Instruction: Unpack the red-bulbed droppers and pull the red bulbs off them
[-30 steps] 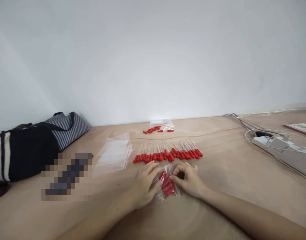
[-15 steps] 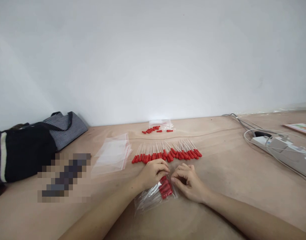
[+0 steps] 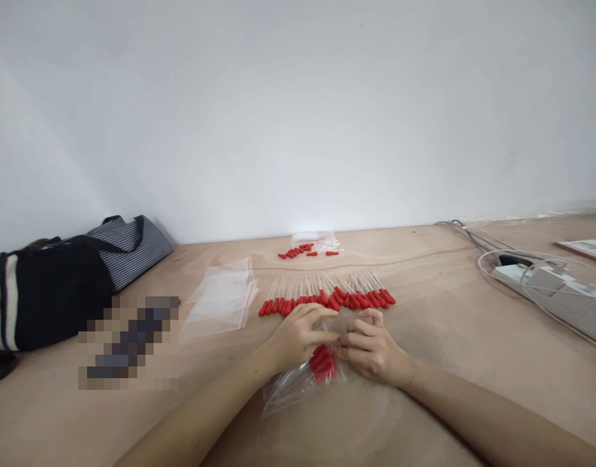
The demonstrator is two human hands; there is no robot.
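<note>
A clear plastic bag [image 3: 290, 392] lies slanted in front of me, with several red-bulbed droppers [image 3: 323, 364] inside, their bulbs toward its upper end. My left hand [image 3: 302, 334] pinches the bag's upper edge from the left. From the right, my right hand [image 3: 375, 347] has its fingers closed on the same edge, close to the left fingertips. The fingers partly cover that edge, so I cannot tell whether it is sealed. Just beyond my hands lies a row of loose droppers [image 3: 349, 298], red bulbs toward me and clear stems pointing away.
Flat clear zip bags [image 3: 220, 298] lie to the left of the row. More droppers [image 3: 298, 250] rest near the wall beside another bag. At far left sit a black bag [image 3: 59, 292] and a striped bag [image 3: 137, 250]. A white power strip [image 3: 545, 295] with cables occupies the right.
My right hand's fingers have moved in and closed on the bag's upper edge, nearer my left hand. The bag's mouth appears raised slightly between both hands.
</note>
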